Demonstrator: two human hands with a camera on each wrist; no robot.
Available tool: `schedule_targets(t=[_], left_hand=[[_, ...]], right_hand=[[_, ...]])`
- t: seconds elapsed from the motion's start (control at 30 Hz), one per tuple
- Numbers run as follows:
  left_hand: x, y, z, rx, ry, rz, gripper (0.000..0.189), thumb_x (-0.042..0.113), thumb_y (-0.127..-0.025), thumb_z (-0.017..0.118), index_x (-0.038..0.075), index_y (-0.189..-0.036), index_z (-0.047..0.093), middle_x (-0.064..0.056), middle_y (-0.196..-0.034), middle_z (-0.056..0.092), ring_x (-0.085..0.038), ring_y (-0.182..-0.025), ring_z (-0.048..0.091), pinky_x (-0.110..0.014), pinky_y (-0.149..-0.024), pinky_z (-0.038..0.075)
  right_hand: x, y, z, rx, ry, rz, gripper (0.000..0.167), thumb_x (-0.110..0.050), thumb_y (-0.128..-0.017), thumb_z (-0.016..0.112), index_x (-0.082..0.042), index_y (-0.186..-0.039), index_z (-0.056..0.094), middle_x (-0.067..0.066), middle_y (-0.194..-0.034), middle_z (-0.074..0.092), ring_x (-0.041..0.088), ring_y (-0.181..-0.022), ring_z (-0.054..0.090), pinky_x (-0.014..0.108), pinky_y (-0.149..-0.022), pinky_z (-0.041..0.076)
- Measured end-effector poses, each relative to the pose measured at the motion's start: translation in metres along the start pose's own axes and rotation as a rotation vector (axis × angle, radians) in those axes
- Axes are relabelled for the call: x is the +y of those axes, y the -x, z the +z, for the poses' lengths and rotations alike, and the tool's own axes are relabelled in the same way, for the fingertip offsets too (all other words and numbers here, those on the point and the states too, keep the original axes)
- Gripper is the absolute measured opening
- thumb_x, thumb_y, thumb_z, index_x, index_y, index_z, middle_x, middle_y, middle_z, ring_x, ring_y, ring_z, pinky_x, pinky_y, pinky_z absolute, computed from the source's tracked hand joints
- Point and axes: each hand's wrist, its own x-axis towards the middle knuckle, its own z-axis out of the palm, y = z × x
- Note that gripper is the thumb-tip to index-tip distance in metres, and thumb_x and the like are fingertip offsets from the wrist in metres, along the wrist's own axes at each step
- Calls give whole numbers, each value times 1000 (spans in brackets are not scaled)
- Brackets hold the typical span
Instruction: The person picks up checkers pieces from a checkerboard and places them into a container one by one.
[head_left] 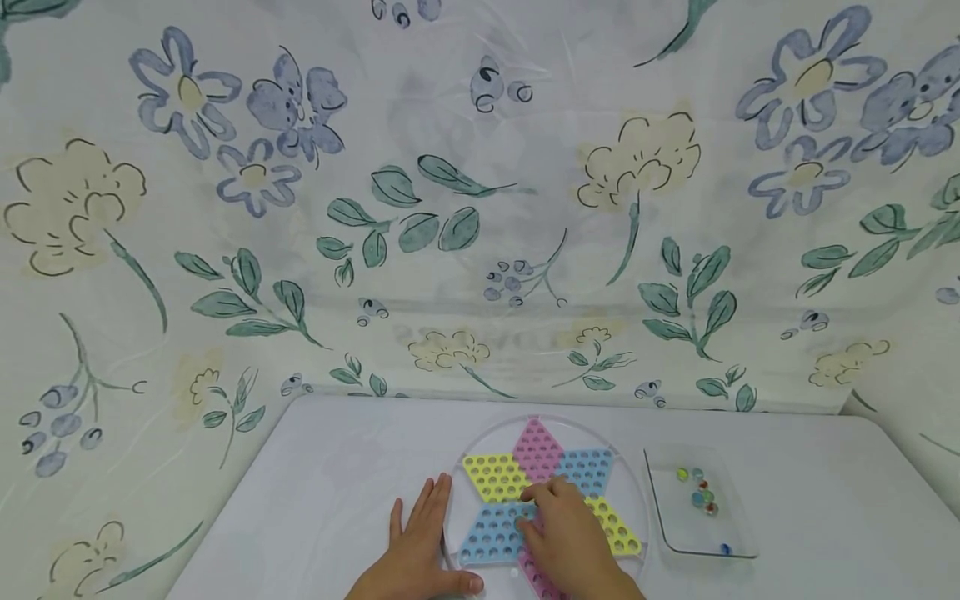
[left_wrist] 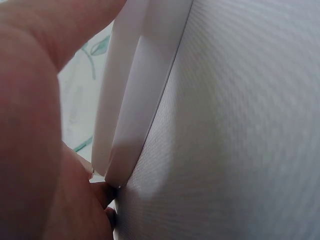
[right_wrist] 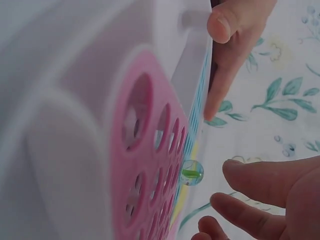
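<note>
A round white Chinese checkers board [head_left: 463,492] lies on the table, with a star of pink, yellow and blue perforated sections. My left hand [head_left: 416,542] rests at its left edge, fingers straight and thumb out along the near rim. In the left wrist view the board's white side wall [left_wrist: 145,85] stands beside that hand. Over the star's middle is my right hand [head_left: 566,533]. A clear marble with a green swirl [right_wrist: 192,173] sits on the board. The right thumb [right_wrist: 265,180] and fingers are a small gap away from it, holding nothing.
Right of the board stands a clear tray [head_left: 705,550] with several marbles [head_left: 703,492] grouped toward its far side and one blue marble [head_left: 725,549] at its near edge. Behind the white table [head_left: 337,467] hangs a floral cloth [head_left: 480,267].
</note>
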Motion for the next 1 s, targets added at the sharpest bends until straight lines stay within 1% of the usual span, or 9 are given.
schedule_targets(t=[0.17, 0.27, 0.37, 0.57, 0.63, 0.73, 0.83, 0.9, 1.0], left_hand=[[0, -1, 0, -3, -2, 2, 137, 64, -69, 83, -5, -159, 6, -23, -166, 11, -43, -152, 2, -68, -112, -12], [-1, -2, -1, -2, -3, 7, 137, 65, -69, 82, -5, -159, 6, -22, -166, 11, -43, -152, 2, -69, -112, -12], [-1, -2, 0, -1, -2, 9, 137, 65, -69, 82, -5, -159, 6, -23, -166, 11, -43, -152, 2, -69, -112, -12], [-2, -2, 1, 0, -3, 7, 137, 64, -68, 83, -6, -158, 7, -23, -166, 12, -44, -152, 3, -70, -112, -12], [-2, -2, 0, -4, -1, -3, 137, 64, -68, 84, -5, -159, 8, -23, -166, 12, -44, -152, 3, -69, -112, -12], [0, -1, 0, -13, 6, -25, 139, 65, -66, 84, -4, -159, 8, -23, -166, 13, -44, -152, 3, -69, -112, -12], [0, 0, -1, -18, 15, -36, 139, 64, -66, 84, -4, -159, 7, -23, -166, 13, -44, -152, 3, -69, -113, -11], [0, 0, -1, -25, 19, -30, 138, 63, -68, 84, -4, -159, 6, -23, -166, 12, -44, -152, 3, -69, -113, -12], [-2, 0, -1, -21, 17, -26, 137, 61, -67, 85, -5, -159, 7, -24, -165, 12, -45, -152, 4, -69, -112, -11]], right_hand=[[-2, -4, 1, -74, 23, 25, 24, -24, -89, 75, -13, -110, 70, 1, -103, 58, 15, -89, 55, 41, -78, 54], [-1, -6, 0, -111, 35, 11, 26, -25, -89, 76, -13, -111, 70, -1, -100, 55, 11, -85, 51, 38, -78, 54], [-1, -6, 0, -136, 43, 0, 27, -25, -89, 76, -13, -112, 69, -2, -99, 55, 11, -86, 53, 39, -81, 55], [0, -7, 1, -156, 42, -34, 23, -25, -88, 76, -12, -107, 71, -5, -93, 53, 13, -86, 54, 37, -79, 55], [1, -8, 1, -169, 44, -36, 22, -25, -89, 76, -13, -106, 71, -5, -92, 53, 13, -86, 54, 36, -78, 54], [1, -11, 1, -196, 59, -10, 21, -24, -89, 76, -14, -106, 72, -4, -94, 54, 13, -87, 54, 37, -81, 55], [0, -13, 1, -214, 76, 21, 19, -22, -88, 77, -16, -106, 72, -3, -95, 54, 14, -87, 54, 38, -81, 55], [-1, -13, 1, -218, 78, 42, 19, -20, -87, 77, -17, -105, 72, -3, -95, 54, 13, -86, 53, 38, -80, 55], [-2, -14, 3, -217, 75, 70, 18, -19, -86, 77, -17, -103, 72, -3, -94, 53, 13, -85, 52, 37, -78, 55]])
